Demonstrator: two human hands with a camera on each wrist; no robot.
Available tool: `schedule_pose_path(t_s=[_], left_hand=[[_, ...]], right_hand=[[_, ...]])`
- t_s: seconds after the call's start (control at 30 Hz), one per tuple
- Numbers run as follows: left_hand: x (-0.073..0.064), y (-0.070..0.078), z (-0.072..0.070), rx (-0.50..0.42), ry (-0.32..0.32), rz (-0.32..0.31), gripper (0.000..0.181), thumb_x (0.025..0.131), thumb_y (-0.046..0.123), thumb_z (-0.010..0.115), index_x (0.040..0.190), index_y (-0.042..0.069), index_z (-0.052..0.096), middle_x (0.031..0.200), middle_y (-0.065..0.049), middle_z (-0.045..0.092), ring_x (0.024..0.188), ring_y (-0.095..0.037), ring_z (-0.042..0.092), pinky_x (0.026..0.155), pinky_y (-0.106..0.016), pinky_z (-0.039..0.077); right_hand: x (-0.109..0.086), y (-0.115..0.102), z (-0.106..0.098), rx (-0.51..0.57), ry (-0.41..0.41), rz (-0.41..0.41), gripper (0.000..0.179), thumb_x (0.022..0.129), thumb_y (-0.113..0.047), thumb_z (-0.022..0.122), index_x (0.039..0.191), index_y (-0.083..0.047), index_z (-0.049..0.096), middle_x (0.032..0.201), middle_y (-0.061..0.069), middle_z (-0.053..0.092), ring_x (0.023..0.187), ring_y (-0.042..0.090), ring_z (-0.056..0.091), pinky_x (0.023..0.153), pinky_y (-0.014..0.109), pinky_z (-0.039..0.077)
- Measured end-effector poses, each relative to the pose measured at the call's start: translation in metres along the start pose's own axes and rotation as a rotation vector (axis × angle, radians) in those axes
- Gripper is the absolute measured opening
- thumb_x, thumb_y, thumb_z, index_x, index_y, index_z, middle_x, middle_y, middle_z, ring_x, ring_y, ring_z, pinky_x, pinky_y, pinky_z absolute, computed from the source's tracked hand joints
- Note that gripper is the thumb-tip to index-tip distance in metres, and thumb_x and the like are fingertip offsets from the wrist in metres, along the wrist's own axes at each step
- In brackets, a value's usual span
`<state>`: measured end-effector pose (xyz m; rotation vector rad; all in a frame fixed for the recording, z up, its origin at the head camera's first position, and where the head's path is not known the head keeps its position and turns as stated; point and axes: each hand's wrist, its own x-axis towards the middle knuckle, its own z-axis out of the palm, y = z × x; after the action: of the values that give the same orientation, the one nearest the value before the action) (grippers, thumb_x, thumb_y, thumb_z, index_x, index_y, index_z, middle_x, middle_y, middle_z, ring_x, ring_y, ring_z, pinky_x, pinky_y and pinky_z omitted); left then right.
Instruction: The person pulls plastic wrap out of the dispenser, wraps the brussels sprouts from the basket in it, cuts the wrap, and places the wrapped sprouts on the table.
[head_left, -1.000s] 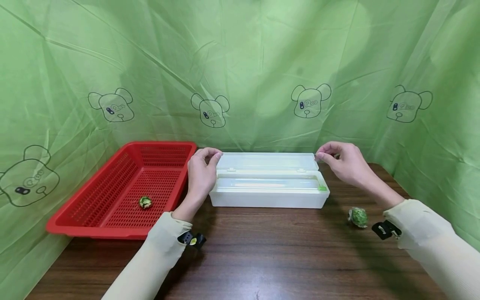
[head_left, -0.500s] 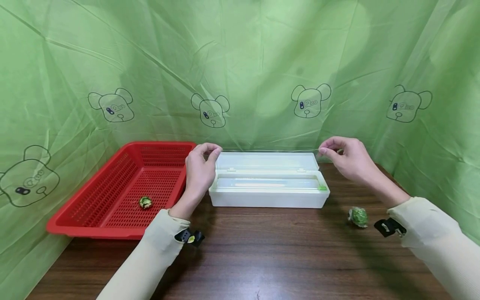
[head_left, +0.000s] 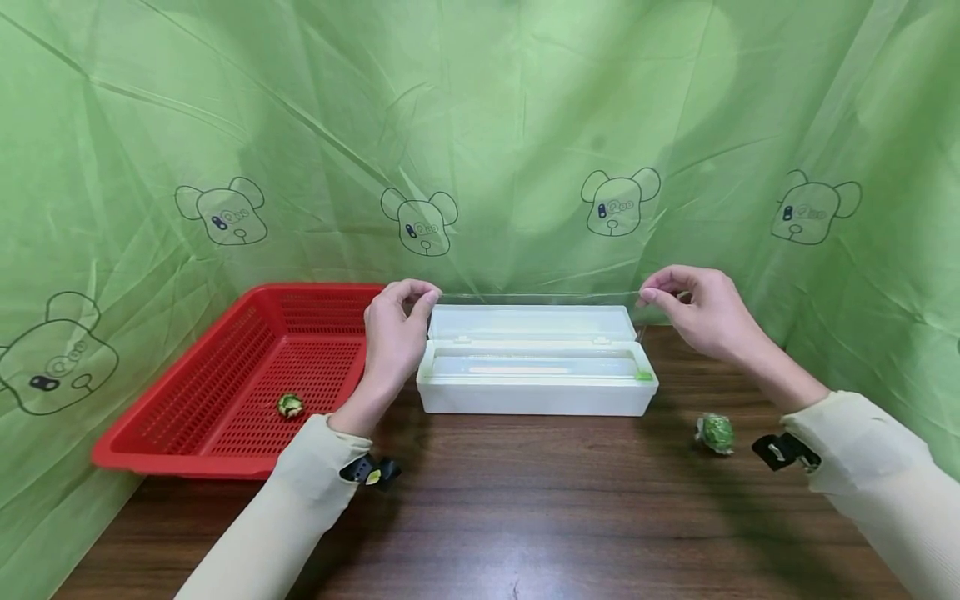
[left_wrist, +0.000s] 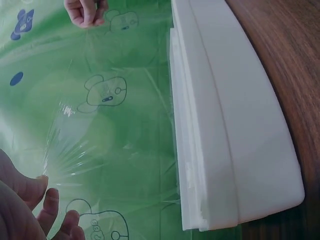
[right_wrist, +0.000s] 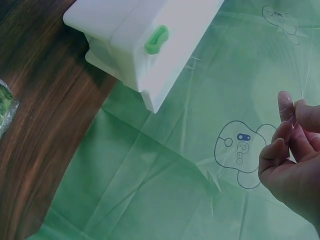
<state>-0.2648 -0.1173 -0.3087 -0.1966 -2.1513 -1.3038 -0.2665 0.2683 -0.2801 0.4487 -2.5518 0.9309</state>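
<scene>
In the head view, the white box [head_left: 537, 398] sits on the brown counter [head_left: 510, 492] in front of me, its lid [head_left: 528, 322] tipped back on the far side. I hold a sheet of clear film [head_left: 536, 297] between my two hands: my left hand [head_left: 396, 337] pinches one corner by the box's left end, thumb against fingertips, and my right hand [head_left: 701, 308] pinches the other just beyond its right end. The film's edge runs taut from one hand to the other, just above the far edge of the box's lid. To the left of the box is the red basket [head_left: 180, 462], with a small green ball [head_left: 289, 406] lying in it. To the right of the box and nearer me, a wrapped green ball [head_left: 716, 434] lies on the counter. Behind the box hangs a green curtain [head_left: 480, 125] printed with bear heads

In the left wrist view, the film spreads out beside the box, and creases fan from my left thumb and fingertip, the other fingers loosely bent

In the right wrist view, my right thumb and fingers are closed on the film, well apart from the box, whose end carries a green slider [right_wrist: 157, 40]
</scene>
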Motion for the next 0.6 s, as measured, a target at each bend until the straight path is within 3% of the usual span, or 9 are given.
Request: schedule_pose_path(t_s=[0.6], left_hand=[[0.003, 0.015, -0.012, 0.002, 0.0, 0.05, 0.01, 0.102, 0.011, 0.071, 0.102, 0.005, 0.08, 0.096, -0.008, 0.072, 0.087, -0.025, 0.064, 0.074, -0.035, 0.045]], right_hand=[[-0.001, -0.014, -0.013, -0.028, 0.036, -0.012, 0.017, 0.106, -0.024, 0.067, 0.107, -0.01, 0.076, 0.096, 0.006, 0.075, 0.073, 0.022, 0.062, 0.056, 0.028, 0.046]])
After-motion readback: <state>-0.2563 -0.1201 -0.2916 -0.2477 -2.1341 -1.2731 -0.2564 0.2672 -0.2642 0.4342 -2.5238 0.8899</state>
